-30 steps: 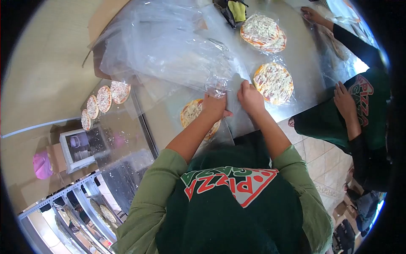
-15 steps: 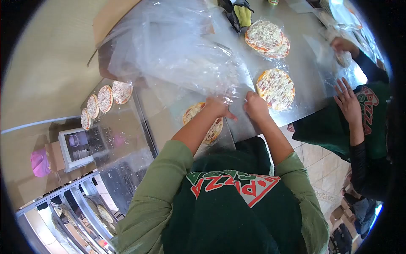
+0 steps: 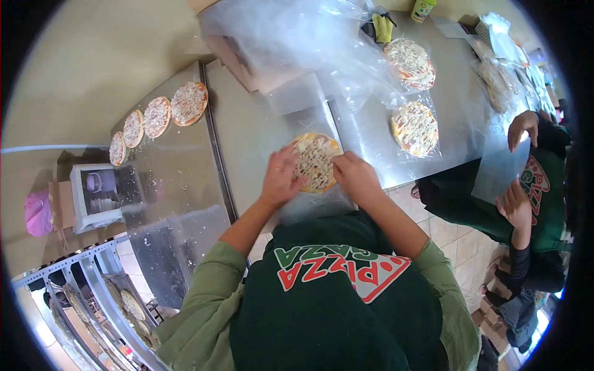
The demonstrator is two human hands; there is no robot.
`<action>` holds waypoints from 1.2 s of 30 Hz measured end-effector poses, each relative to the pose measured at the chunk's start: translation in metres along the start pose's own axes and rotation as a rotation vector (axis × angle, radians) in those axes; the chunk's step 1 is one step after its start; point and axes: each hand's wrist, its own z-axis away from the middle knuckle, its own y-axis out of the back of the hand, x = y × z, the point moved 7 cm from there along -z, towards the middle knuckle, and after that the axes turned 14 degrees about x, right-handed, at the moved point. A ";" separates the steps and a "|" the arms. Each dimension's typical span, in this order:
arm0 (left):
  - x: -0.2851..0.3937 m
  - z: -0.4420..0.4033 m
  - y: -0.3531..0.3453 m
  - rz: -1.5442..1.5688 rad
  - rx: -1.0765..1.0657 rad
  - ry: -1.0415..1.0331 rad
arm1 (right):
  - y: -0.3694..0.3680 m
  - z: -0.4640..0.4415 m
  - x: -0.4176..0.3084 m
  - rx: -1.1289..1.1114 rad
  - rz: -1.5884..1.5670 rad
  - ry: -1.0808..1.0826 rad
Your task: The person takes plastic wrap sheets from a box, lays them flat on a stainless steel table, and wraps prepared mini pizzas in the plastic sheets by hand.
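Laying the left hand (image 3: 281, 177) at the left edge of the near pizza (image 3: 317, 164), spreading the thumb away from the other fingers and hiding part of the rim. Bringing the right hand (image 3: 360, 179) to the opposite edge with fingers curled; not managing to tell whether pinching crust, film or nothing. Seeing the pizza lying flat on the metal table (image 3: 244, 130), between both hands. Failing to tell the pale sheen at its near side as plastic or bare metal. Losing the clear bags (image 3: 291, 37) to blur and the top edge. Finding a bagged pizza (image 3: 414, 128) lying to the right, with farther pizzas (image 3: 408, 59) overlapping beyond. Counting four pizzas (image 3: 157, 116) in the left row. Making out a co-worker's hands (image 3: 517, 205) at a translucent sheet (image 3: 502, 173), near the dark lens border.
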 end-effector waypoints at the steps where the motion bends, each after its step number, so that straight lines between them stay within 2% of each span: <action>1: 0.006 0.005 -0.006 -0.043 -0.036 -0.020 | -0.012 0.007 -0.008 -0.058 0.066 0.043; 3: 0.020 0.011 -0.023 -0.125 -0.105 -0.060 | -0.027 0.020 -0.024 -0.082 0.124 0.156; 6: 0.018 0.009 -0.028 -0.204 -0.185 -0.009 | -0.055 0.037 -0.024 -0.146 0.204 0.256; 9: 0.009 0.006 -0.022 -0.216 -0.165 0.058 | -0.073 0.043 -0.020 -0.181 0.264 0.279; 12: -0.003 -0.003 -0.004 -0.063 0.034 0.095 | -0.079 0.046 -0.019 -0.190 0.306 0.330; 15: 0.019 -0.017 -0.019 -0.012 -0.089 -0.166 | -0.081 0.050 -0.019 -0.099 0.331 0.426; 16: 0.014 -0.018 -0.027 -0.076 -0.105 -0.138 | -0.080 0.053 -0.020 -0.053 0.333 0.461; 18: 0.006 -0.020 -0.038 -0.209 -0.136 -0.082 | -0.083 0.060 -0.012 -0.205 0.258 0.321; 22: -0.018 -0.007 -0.013 -0.382 -0.030 0.209 | -0.078 0.059 0.002 -0.665 0.014 -0.033; 24: -0.038 0.015 0.000 -0.410 0.104 0.397 | -0.052 0.032 0.015 -0.498 -0.076 -0.222; 25: -0.048 0.032 0.004 -0.052 0.209 0.697 | -0.043 0.019 0.026 -0.412 -0.123 -0.317; 27: -0.053 0.068 -0.007 0.707 0.409 1.244 | -0.049 -0.003 0.063 -0.097 -0.125 -0.351; 28: -0.047 0.075 -0.011 0.835 0.439 1.358 | -0.050 -0.008 0.079 0.063 -0.120 -0.369; 30: -0.031 0.076 -0.023 1.108 0.484 1.573 | -0.077 -0.008 0.090 -0.093 -0.105 -0.386; 31: -0.035 0.072 -0.027 1.099 0.406 1.574 | -0.081 -0.011 0.092 -0.167 -0.092 -0.395; 33: -0.048 0.064 -0.036 1.082 0.249 1.571 | -0.082 0.001 0.099 -0.202 -0.518 -0.689; 34: -0.032 0.045 -0.038 1.097 0.196 1.563 | -0.081 0.008 0.102 -0.216 -0.737 -0.824; 36: -0.002 0.007 -0.039 1.123 0.102 1.550 | -0.047 0.010 0.129 -0.047 -0.799 -0.819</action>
